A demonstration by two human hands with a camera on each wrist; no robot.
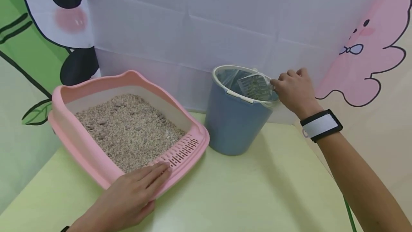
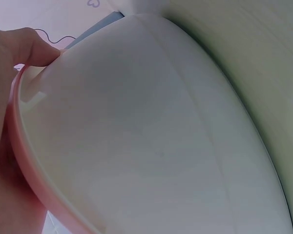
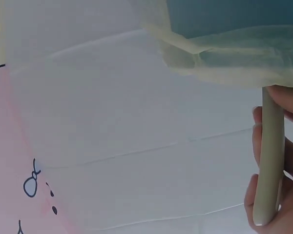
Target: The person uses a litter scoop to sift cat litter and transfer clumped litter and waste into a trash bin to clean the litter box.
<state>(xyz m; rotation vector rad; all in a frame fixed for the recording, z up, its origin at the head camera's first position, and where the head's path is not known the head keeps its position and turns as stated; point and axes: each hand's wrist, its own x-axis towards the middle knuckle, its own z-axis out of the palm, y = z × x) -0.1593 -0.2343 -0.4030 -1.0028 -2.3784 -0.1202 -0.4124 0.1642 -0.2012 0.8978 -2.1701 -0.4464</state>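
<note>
My left hand (image 1: 130, 194) grips the near rim of a pink and white litter box (image 1: 201, 137), its fingers over the slotted front ledge. In the left wrist view the thumb (image 2: 36, 48) bends under that rim, against the white outer wall. Pale brown cat litter (image 1: 128, 131) with darker clumps lies inside the box. My right hand (image 1: 294, 90) holds a slotted litter scoop (image 1: 254, 87), tilted down inside the mouth of a blue bin (image 1: 235, 128). Fingers curl round the scoop's pale handle (image 3: 271, 161) in the right wrist view, close below the bin's liner (image 3: 239, 63).
The bin stands just right of the litter box on a pale green tabletop (image 1: 244, 189). A white sheet (image 1: 154, 31) hangs right behind both. Cartoon figures (image 1: 373, 56) decorate the side walls. A dark band with a white panel (image 1: 322, 126) circles my right wrist.
</note>
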